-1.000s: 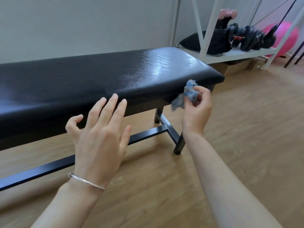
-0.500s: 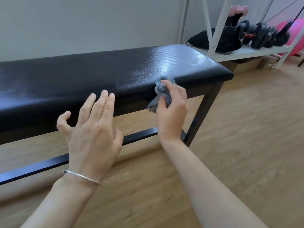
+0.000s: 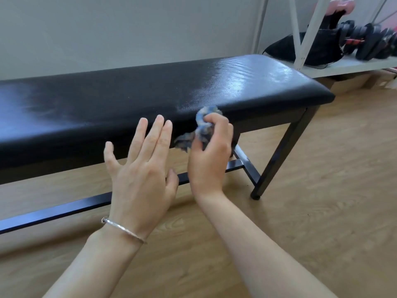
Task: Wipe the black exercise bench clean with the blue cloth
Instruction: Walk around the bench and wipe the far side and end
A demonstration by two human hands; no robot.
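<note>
The black exercise bench runs across the view, its padded top glossy toward the right end. My right hand grips the crumpled blue cloth and presses it against the bench's front edge, right of centre. My left hand is just to the left of it, fingers straight and spread, fingertips at the front edge of the pad. It holds nothing. A silver bangle sits on my left wrist.
The bench's black metal leg and low crossbar stand on a wooden floor. Behind the right end, a white rack shelf carries a black bag and dumbbells. A grey wall runs behind the bench.
My right hand has carried the cloth leftward along the bench's front edge, from the right end toward the middle. It now sits close beside my left hand, which has stayed at the edge.
</note>
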